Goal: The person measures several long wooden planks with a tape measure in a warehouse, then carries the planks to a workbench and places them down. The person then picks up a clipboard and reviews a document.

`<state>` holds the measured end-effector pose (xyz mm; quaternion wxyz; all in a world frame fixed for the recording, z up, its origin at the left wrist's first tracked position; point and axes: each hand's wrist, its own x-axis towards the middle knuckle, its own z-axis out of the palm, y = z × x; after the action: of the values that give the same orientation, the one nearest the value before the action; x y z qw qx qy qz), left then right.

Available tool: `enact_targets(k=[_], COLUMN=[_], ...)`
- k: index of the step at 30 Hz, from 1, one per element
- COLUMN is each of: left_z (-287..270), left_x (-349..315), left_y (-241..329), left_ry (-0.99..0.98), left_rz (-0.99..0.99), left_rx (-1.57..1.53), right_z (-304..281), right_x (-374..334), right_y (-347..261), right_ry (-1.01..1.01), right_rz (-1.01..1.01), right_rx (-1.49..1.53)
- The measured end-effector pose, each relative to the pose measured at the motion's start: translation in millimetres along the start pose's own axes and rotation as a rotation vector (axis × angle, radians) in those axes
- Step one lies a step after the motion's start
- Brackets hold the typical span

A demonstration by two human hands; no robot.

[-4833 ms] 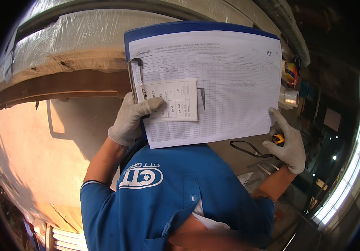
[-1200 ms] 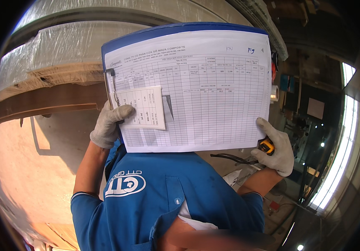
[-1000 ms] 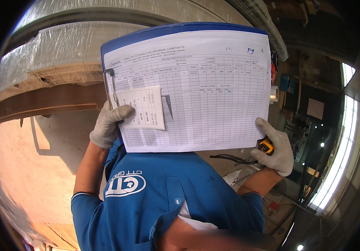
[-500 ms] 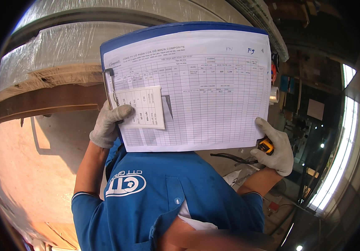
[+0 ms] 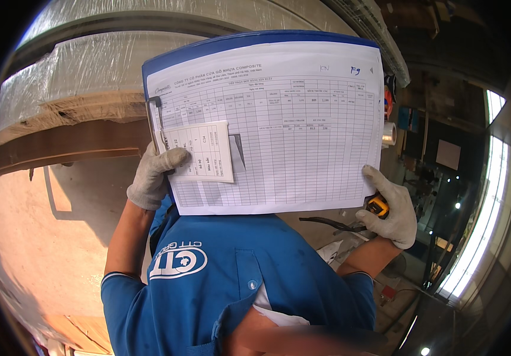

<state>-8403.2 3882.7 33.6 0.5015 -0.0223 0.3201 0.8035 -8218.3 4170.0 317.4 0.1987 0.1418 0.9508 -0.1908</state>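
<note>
A blue clipboard [image 5: 267, 39] with a printed table sheet [image 5: 303, 154] is held up in front of my chest. My left hand [image 5: 155, 172], in a pale knit glove, is closed round its left edge, thumb pressing on a small stack of white labels [image 5: 214, 160] that lies over the sheet. A dark metal clip [image 5: 155, 121] shows just above that thumb. My right hand [image 5: 395, 207], gloved alike, is closed round a yellow-and-black tape measure [image 5: 378, 206]. Its index fingertip touches the sheet's lower right edge.
Large flat panels wrapped in clear film [image 5: 119, 65] lie stacked beyond the clipboard to the left. A roll of clear film [image 5: 389, 134] stands at the board's right. Below the board a dark strap or cable [image 5: 332, 223] sticks out. Dark shelving and a bright light strip [image 5: 475, 219] are at far right.
</note>
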Motion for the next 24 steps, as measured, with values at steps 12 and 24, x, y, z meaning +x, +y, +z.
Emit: enact_targets(k=[12,24], left_z=[2.9,1.2], left_x=[-0.1,-0.6], left_y=[0.2,-4.7], left_ry=[0.013,-0.009], left_rz=[0.007,0.007], left_rx=[-0.026,-0.039], right_z=[-0.3,5.4], right_x=[2.2,-2.5], right_y=[-0.7,0.0], right_ry=[0.017,0.046], right_rz=[0.038,0.042], right_rx=[0.018,0.040])
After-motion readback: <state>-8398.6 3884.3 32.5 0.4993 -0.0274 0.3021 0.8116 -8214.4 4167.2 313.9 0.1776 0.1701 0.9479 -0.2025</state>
